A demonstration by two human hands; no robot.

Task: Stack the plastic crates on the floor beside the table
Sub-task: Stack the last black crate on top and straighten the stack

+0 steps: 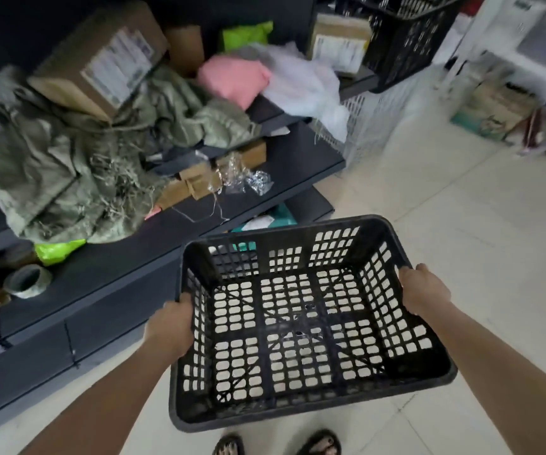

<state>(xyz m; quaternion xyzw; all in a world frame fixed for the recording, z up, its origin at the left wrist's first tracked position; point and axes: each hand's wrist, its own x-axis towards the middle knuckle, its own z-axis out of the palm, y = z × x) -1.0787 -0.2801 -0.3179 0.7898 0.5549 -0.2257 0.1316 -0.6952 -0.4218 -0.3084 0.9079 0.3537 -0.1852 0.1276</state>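
I hold an empty black plastic crate [301, 326] with a latticed floor and walls above the tiled floor, open side up. My left hand [169, 326] grips its left rim and my right hand [424, 292] grips its right rim. A second black crate [409, 37] sits on top of a white crate [373, 119] at the far end of the shelving, on the floor.
Dark tiered shelving [107, 267] runs along my left, piled with cardboard boxes [101, 60], a green woven sack [78, 159], pink and white bags and a tape roll [28, 280]. White furniture [527, 67] with bags beneath it stands at the far right. My sandalled feet [278, 444] are below the crate.
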